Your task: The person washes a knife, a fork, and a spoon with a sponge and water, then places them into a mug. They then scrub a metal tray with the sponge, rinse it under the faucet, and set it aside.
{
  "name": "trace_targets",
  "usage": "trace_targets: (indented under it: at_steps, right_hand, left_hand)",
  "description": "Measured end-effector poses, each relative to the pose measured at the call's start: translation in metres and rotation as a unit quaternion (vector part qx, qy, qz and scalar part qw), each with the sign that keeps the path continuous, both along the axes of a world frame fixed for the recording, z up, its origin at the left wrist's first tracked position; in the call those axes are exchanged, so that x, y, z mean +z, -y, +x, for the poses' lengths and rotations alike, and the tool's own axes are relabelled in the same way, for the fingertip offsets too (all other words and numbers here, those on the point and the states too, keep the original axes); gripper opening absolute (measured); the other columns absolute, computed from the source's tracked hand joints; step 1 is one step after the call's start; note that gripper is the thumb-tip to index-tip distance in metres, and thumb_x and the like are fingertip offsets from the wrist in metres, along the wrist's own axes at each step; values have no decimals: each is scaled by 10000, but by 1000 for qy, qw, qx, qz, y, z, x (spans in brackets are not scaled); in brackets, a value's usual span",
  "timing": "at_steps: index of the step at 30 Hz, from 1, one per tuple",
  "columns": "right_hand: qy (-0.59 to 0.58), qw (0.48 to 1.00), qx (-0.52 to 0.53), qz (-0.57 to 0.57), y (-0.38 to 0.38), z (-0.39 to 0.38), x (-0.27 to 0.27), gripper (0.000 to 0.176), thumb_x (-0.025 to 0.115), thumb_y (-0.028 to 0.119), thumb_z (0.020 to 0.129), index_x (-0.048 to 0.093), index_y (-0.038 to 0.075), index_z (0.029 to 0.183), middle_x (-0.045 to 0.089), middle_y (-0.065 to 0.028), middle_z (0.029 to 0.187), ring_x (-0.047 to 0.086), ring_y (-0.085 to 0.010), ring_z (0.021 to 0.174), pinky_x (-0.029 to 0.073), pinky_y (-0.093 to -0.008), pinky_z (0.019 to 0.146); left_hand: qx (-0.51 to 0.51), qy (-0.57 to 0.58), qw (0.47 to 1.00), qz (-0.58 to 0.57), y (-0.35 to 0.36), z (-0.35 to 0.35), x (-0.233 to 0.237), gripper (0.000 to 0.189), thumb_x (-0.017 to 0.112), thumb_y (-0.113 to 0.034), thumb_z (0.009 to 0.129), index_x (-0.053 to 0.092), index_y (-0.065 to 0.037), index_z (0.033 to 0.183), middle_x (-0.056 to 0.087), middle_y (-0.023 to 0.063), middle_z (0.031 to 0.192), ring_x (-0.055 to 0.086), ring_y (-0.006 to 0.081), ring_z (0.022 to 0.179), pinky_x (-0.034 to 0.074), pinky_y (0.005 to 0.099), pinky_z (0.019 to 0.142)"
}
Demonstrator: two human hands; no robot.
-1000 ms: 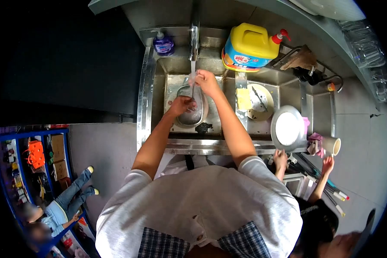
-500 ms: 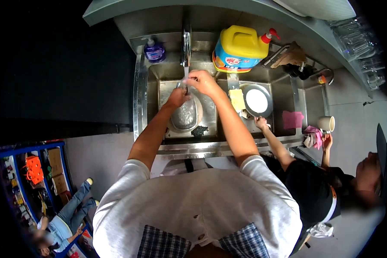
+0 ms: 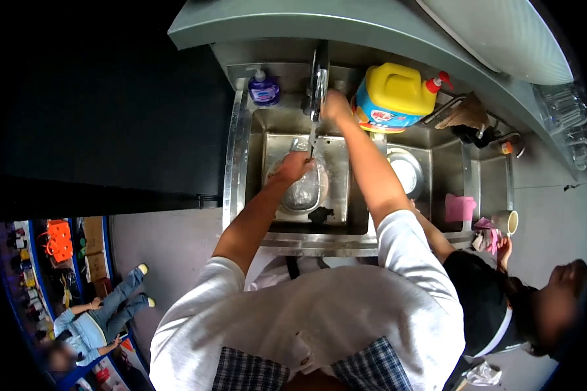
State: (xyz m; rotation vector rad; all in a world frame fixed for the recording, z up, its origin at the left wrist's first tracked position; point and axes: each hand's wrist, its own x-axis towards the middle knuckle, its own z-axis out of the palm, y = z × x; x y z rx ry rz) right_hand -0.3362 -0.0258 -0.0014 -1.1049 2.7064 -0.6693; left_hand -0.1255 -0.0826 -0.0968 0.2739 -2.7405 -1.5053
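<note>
The left hand point(image 3: 292, 166) sits curled over the upper rim of the metal bowl point(image 3: 305, 190) in the sink point(image 3: 241, 156); its grip cannot be determined. Right of it, the right hand point(image 3: 336, 104) is closed on the faucet point(image 3: 318, 81), with the yellow jug point(image 3: 398, 94) just beyond.

Right hand point(image 3: 336, 104) risen from beside left hand point(image 3: 292, 168) to faucet point(image 3: 318, 81).
</note>
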Motion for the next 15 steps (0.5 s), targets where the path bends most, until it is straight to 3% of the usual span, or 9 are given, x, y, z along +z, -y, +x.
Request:
trace_targets:
  at_steps: [2, 5, 7, 8, 10, 12, 13, 14, 15]
  right_hand:
    - [81, 996, 10, 23, -1, -6, 10, 166, 608, 210, 723, 657, 80, 814, 645, -142, 776, 610, -339, 718, 476, -410, 659]
    - [-20, 979, -48, -198, -7, 15, -3, 186, 588, 175, 728, 648, 50, 851, 632, -137, 710, 608, -273, 649, 475, -377, 602]
    - [139, 950, -34, -279, -35, 37, -7, 270, 556, 255, 808, 633, 30, 935, 661, -122, 801, 622, -234, 662, 500, -360, 638]
    - [330, 909, 14, -253, -54, 55, -9, 280, 534, 270, 866, 601, 55, 1033, 663, -58, 857, 599, -147, 705, 491, -323, 654]
    - [566, 791, 27, -231, -80, 114, 34, 358, 566, 298, 880, 521, 74, 1155, 646, -61, 985, 604, -123, 847, 478, -279, 696]
    - [495, 840, 83, -205, -86, 139, 10, 307, 552, 280, 891, 556, 63, 1108, 653, -46, 933, 604, -110, 836, 477, -261, 685]
    - [485, 832, 155, -222, -85, 140, -2, 222, 557, 236, 890, 618, 43, 981, 658, -34, 861, 600, -103, 788, 477, -251, 673]
    - [485, 828, 153, -238, -87, 145, -5, 204, 537, 200, 898, 641, 27, 870, 658, -36, 806, 595, -101, 738, 473, -240, 649]
    - [469, 833, 168, -241, -92, 150, 14, 203, 511, 170, 907, 632, 9, 881, 657, -50, 802, 599, -108, 716, 474, -240, 634]
  left_hand:
    - [-9, -27, 999, 25, 0, 3, -7, 163, 648, -110, 788, 615, 20, 881, 627, 124, 723, 603, 167, 678, 467, 324, 630]
    - [1, -20, 995, 102, -2, 22, -7, 143, 640, -89, 799, 598, 31, 865, 620, 93, 731, 603, 146, 688, 477, 310, 616]
    - [7, 9, 992, 127, -6, 39, -1, 120, 628, -74, 814, 589, 24, 870, 617, 68, 761, 605, 135, 709, 493, 297, 615]
    - [19, 36, 977, 209, -7, 43, 4, 122, 629, -82, 812, 590, 8, 885, 620, 63, 755, 607, 136, 692, 499, 295, 605]
    - [34, 96, 923, 370, -18, 59, 8, 134, 631, -96, 808, 591, -25, 914, 624, 55, 743, 609, 137, 659, 510, 293, 587]
    - [-5, 70, 909, 411, -32, 74, 15, 112, 613, -69, 830, 575, -17, 922, 612, 34, 769, 611, 127, 669, 527, 268, 577]
    - [-23, 69, 901, 428, -37, 78, 20, 107, 610, -62, 831, 573, -8, 916, 612, 40, 777, 612, 130, 669, 529, 270, 578]
    - [-43, 65, 893, 442, -40, 78, 26, 102, 607, -56, 833, 572, 1, 910, 612, 45, 784, 613, 132, 669, 532, 273, 579]
    - [-70, 47, 912, 401, -40, 80, 35, 112, 608, -57, 833, 572, 7, 918, 612, 47, 783, 613, 134, 667, 532, 273, 577]
